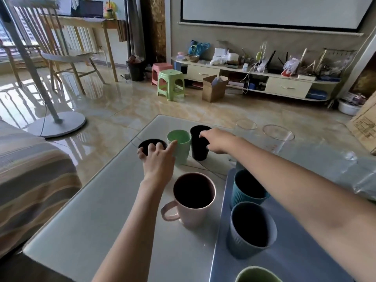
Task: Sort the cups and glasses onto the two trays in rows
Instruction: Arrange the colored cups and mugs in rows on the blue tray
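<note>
Both hands out: your left hand (156, 157) grips the low black cup (151, 146) near the table's far-left edge, your right hand (216, 141) holds the tall black cup (200, 144). Green cup (180, 146) sits between, touching your left forefinger; lift unevenly and you'll likely tip it. Tray (221, 251) at near-right edge already holds cups.

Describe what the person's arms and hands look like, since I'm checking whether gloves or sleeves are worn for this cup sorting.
Both are bare. The left hand and right hand wear no gloves, and no rings, watch or bracelet show. Both forearms are uncovered up to the frame edge, with no sleeve in view.
</note>
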Demonstrator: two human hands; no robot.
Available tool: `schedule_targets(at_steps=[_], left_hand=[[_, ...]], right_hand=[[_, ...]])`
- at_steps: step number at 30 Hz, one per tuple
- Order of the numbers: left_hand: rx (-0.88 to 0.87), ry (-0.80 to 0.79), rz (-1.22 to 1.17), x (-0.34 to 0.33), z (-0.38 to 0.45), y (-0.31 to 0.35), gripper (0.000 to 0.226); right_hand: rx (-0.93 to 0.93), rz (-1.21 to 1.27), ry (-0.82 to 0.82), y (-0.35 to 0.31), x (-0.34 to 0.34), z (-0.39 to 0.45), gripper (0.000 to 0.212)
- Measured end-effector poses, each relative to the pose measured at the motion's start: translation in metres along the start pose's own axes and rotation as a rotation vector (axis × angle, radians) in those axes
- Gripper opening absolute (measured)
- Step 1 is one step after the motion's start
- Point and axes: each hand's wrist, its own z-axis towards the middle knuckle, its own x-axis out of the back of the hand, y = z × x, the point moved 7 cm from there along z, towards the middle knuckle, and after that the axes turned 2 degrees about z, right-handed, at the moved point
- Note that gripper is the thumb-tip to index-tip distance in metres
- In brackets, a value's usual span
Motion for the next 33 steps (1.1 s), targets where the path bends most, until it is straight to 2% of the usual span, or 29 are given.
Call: schedule_targets(at_steps=[3,9,16,25,28,33], left_hand=[[0.056,0.080,-0.025,0.002,0.000,-0.002,0.034],[0.019,0.132,-0.042,0.006,-0.008,-0.001,0.016],[-0.006,0.204,-0.059,0.024,-0.025,-0.009,0.012],[0.015,0.436,-0.254,0.095,-0.054,-0.010,0.016],[0.000,0.524,-0.276,0.120,-0.070,0.000,0.015],[-0.025,0.666,-0.317,0.151,-0.090,0.020,0.015]], right_hand=[[0.027,0.018,0.010,-0.003,-0.010,0.006,0.036],[0.053,0.154,0.148,-0.002,-0.002,-0.008,0.040],[0.102,0.195,0.311,0.001,0.034,-0.048,0.037],[0.066,0.232,0.763,0.050,0.092,-0.161,0.024],[0.016,0.173,0.794,0.080,0.093,-0.200,0.022],[-0.125,0.164,0.748,0.131,0.064,-0.245,0.025]])
